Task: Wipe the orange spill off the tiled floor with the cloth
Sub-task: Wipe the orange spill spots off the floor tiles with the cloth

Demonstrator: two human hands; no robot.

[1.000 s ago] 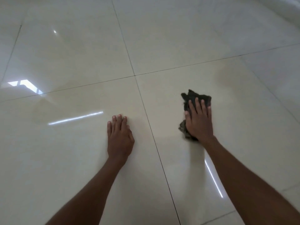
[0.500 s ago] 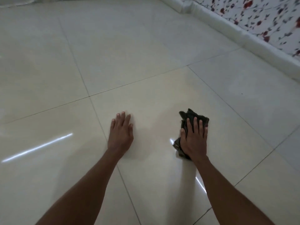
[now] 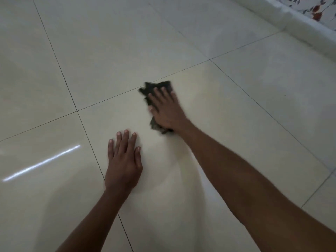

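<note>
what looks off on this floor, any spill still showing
No clear orange spill shows. A faint yellowish tint lies on the tile just right of the dark cloth under the right hand; it may be residue. The left hand rests flat on the floor.

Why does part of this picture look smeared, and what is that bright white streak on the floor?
Head view: the right hand and the dark cloth under it are motion-blurred, while the left hand looks sharper. The streak is glare, a light reflected in the glossy tiled floor. The room is dim, and soft shadows lie beside both arms.
</note>
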